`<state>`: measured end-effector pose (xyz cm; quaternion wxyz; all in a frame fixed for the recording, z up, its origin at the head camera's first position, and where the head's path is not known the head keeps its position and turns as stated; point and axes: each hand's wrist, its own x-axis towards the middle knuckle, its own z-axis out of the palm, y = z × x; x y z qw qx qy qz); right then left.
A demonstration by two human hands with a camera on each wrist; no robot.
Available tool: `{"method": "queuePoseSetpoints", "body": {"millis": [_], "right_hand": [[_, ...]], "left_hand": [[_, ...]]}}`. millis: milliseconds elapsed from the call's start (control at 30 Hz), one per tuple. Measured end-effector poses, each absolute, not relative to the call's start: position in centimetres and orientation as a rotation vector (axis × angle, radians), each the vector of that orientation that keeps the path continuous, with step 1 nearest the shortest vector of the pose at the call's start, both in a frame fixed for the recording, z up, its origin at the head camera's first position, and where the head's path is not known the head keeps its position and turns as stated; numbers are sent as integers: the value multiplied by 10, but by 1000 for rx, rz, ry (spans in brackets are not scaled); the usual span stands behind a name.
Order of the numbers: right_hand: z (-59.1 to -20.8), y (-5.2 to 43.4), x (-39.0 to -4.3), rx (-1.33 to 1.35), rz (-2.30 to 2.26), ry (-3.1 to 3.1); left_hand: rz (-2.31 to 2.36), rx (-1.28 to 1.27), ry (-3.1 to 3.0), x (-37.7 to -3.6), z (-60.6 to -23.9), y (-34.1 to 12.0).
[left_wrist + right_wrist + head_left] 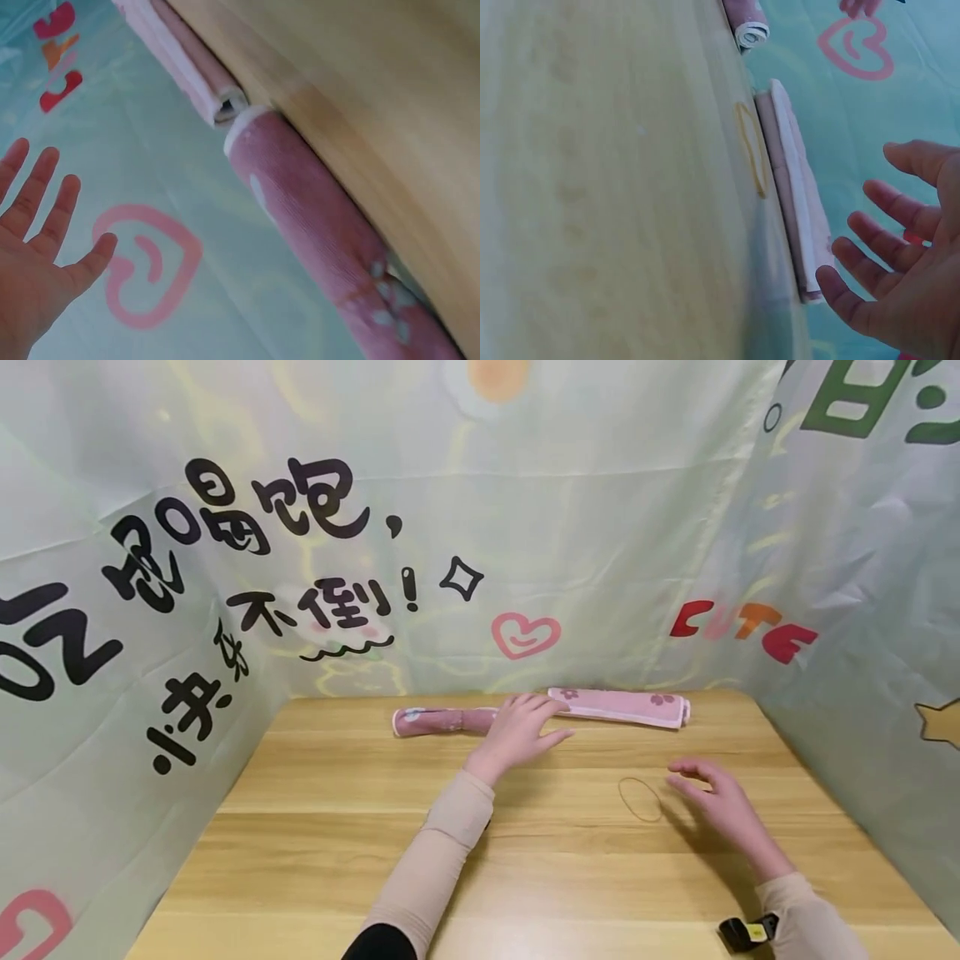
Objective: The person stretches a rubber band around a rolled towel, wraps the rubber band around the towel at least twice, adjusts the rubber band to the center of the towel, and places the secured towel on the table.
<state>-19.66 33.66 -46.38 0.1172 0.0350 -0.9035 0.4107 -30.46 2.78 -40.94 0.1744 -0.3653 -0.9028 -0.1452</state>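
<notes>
With spread, empty left hand (519,732) and right hand (722,803), could nudge undone seemingly untied paler pink roll (621,707) beyond latter

In the head view, cannot see the right end of the mauve rolled towel (431,721), hidden behind the left hand (517,731); cannot read the yellow label (757,932) on the black wrist device (738,936), too small; lose the right beige sleeve (813,918) at the bottom edge; in the left wrist view, find the mauve towel cut by the bottom edge, the light pink rolled towel (184,64) by the top; in the right wrist view, find the right hand (915,270) cut by the right edge, the rubber band (762,189) blurred.
</notes>
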Motion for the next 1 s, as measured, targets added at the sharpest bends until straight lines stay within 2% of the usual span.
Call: {"method": "queuePoseSetpoints", "body": {"millis": [333,1000], "right_hand": [[-474,329,-202,-176,1683,-2604],[-489,326,-207,-303,1610,-2684]], "left_hand": [[-365,-1083,-2541,-337,-402,76],[-190,-958,-2685,-398,-419,133]]}}
